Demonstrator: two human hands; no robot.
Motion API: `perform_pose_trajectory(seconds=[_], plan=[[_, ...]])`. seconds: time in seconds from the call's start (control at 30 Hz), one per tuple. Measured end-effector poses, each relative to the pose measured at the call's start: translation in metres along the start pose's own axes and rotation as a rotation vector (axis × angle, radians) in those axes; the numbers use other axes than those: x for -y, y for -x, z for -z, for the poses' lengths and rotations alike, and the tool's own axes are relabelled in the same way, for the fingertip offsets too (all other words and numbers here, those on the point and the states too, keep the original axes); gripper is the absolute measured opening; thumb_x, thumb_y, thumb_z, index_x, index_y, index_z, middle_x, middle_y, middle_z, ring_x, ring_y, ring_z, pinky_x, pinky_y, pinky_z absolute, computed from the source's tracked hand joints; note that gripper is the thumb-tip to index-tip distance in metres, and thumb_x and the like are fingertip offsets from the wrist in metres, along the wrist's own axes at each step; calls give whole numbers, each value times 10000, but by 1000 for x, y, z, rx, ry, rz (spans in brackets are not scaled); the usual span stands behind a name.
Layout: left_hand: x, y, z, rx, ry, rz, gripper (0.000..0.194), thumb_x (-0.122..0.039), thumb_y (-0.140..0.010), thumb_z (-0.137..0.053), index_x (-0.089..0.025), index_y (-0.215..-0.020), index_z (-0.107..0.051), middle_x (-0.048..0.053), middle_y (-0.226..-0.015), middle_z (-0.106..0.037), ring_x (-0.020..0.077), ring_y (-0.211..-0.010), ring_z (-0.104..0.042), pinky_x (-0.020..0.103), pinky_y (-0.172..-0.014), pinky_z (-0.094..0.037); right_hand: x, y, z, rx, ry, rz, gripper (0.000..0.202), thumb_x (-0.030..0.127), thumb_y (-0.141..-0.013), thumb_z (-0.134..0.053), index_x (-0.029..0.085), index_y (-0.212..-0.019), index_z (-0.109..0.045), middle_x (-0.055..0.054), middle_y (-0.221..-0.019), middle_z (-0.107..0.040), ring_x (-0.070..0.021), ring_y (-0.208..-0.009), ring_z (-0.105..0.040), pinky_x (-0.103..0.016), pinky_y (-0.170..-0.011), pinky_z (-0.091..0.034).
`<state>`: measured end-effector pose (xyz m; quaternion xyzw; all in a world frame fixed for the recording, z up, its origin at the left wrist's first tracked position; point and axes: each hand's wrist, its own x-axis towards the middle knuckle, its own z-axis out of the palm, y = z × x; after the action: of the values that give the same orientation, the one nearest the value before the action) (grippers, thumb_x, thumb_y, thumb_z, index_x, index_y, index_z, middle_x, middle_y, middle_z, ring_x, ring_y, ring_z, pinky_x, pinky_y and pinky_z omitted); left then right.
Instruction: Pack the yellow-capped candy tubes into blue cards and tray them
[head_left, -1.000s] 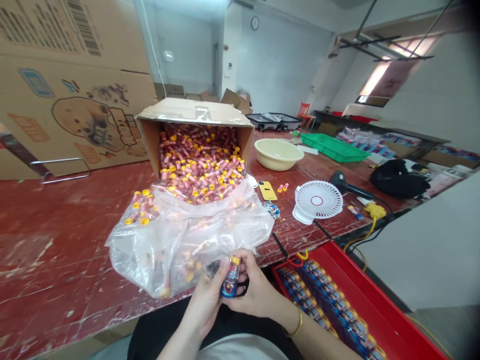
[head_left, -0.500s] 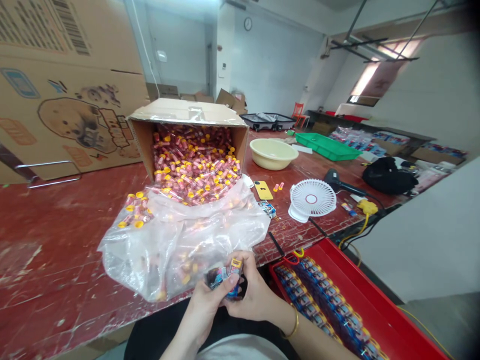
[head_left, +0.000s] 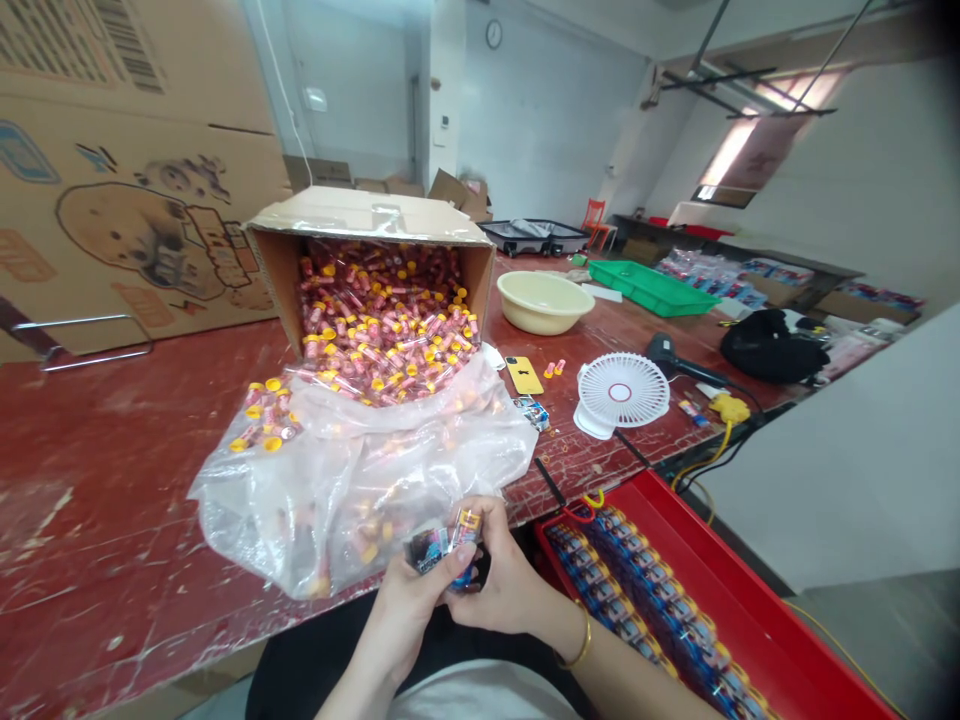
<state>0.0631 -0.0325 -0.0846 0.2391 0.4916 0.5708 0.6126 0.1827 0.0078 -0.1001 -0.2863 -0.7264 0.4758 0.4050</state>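
My left hand and my right hand meet at the table's near edge, both closed around a small tube with a yellow cap and a printed label sleeve beside it. Just beyond my hands lies a clear plastic bag spilling several yellow-capped pink tubes. It comes out of a cardboard box tipped on its side and full of the same tubes.
A red tray with rows of labelled tubes sits low at my right. On the red table are a white fan, yellow phone, cream bowl, green tray, black bag. A big printed carton stands left.
The tube went from upright between my hands to tilted, with the label sleeve now held next to it by my left thumb. My view shifted slightly to the right.
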Motion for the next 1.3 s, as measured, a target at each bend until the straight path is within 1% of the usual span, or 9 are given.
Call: perform_pose_trajectory(seconds=[0.13, 0.27, 0.4, 0.5, 0.63, 0.93, 1.1, 1.2, 1.3], plan=[[-2, -1, -5, -14, -116, -23, 352, -403, -638, -777, -154, -877, -708, 52, -767, -737, 240, -782, -678, 318, -726, -536, 0, -1, 8, -70, 145, -14, 606, 99, -549, -658, 232, -1056, -354, -21, -1004, -437, -168, -896, -511, -306, -791, -460], [4, -4, -6, 25, -26, 153, 457, -433, -735, -691, -174, -1106, -629, 109, -1079, -718, 293, -1046, -633, 383, -765, -571, -33, 22, 78, -248, 427, -109, 670, 228, -559, -726, 239, -1110, -344, -60, -1141, -456, -211, -1048, -497, -353, -918, -428], [12, -12, -5, 97, 8, 232, 481, -374, -751, -690, -161, -1169, -587, 130, -1141, -701, 314, -1116, -600, 402, -798, -575, -74, 117, 193, -568, 880, -657, 649, 376, -535, -704, 209, -1077, -388, -90, -1162, -474, -257, -1094, -493, -395, -952, -407], [16, -17, -7, 112, -45, 246, 481, -378, -717, -721, -158, -1132, -616, 143, -1146, -699, 336, -1092, -613, 381, -743, -592, -91, 201, 243, -673, 969, -906, 601, 428, -489, -698, 175, -969, -439, -132, -1050, -516, -363, -1055, -506, -522, -877, -415], [19, -22, -12, 89, -80, 246, 452, -370, -661, -771, -150, -1042, -665, 141, -1082, -728, 335, -1041, -644, 347, -691, -601, -118, 259, 244, -658, 990, -1076, 591, 460, -427, -714, 193, -896, -475, -141, -1080, -538, -401, -1071, -515, -536, -817, -438], [16, -23, -13, 13, -39, 283, 397, -365, -634, -785, -146, -956, -711, 113, -971, -764, 330, -995, -667, 363, -670, -611, -145, 272, 239, -560, 1005, -1106, 778, 556, -417, -729, 233, -1075, -469, -155, -1303, -456, -392, -1238, -411, -553, -928, -381], [13, -19, -12, -30, -45, 181, 360, -355, -626, -791, -125, -894, -721, 135, -923, -765, 309, -866, -707, 329, -569, -599, -124, 223, 238, -612, 1154, -734, 851, 624, -579, -619, 180, -1262, -371, -214, -1352, -394, -434, -1244, -392, -625, -912, -364], [9, -18, -9, -93, -25, 148, 348, -341, -599, -809, -120, -851, -720, 129, -860, -767, 278, -811, -709, 278, -507, -574, -98, 133, 203, -559, 1089, -244, 626, 497, -701, -617, 175, -1201, -423, -196, -1330, -427, -375, -1235, -418, -568, -980, -350], [4, -14, -4, -139, -8, 108, 366, -349, -586, -817, -117, -849, -711, 129, -860, -761, 257, -793, -702, 268, -503, -565, -62, 17, 142, -343, 886, 119, 332, 301, -785, -597, 217, -1092, -502, -141, -1280, -485, -308, -1219, -443, -504, -1012, -345]])
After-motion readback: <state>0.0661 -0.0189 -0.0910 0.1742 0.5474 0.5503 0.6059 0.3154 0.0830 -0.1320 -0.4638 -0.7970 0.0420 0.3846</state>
